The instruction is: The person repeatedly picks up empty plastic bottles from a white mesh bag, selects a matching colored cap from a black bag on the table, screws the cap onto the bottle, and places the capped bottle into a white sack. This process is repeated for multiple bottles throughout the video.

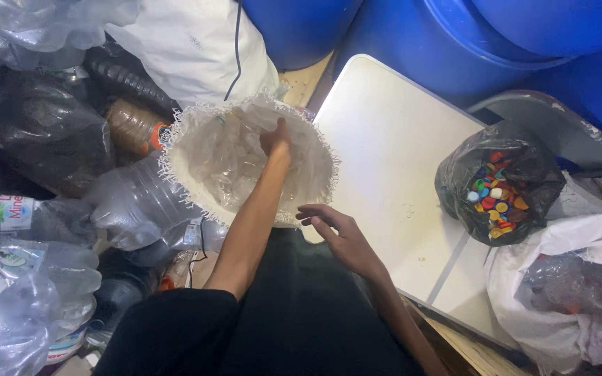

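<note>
The left hand (276, 139) is reached down into a frayed white woven sack (318, 150) of clear crushed plastic bottles (228, 160); whether its fingers are closed on anything cannot be told. The right hand (339, 233) is held open and empty just beside the sack's near rim. A white folding table (391, 146) lies beyond that hand, and farther right a black plastic bag (458, 177) of coloured bottle caps (496, 202) is seen. Blue plastic drums (454, 42) are stood behind.
</note>
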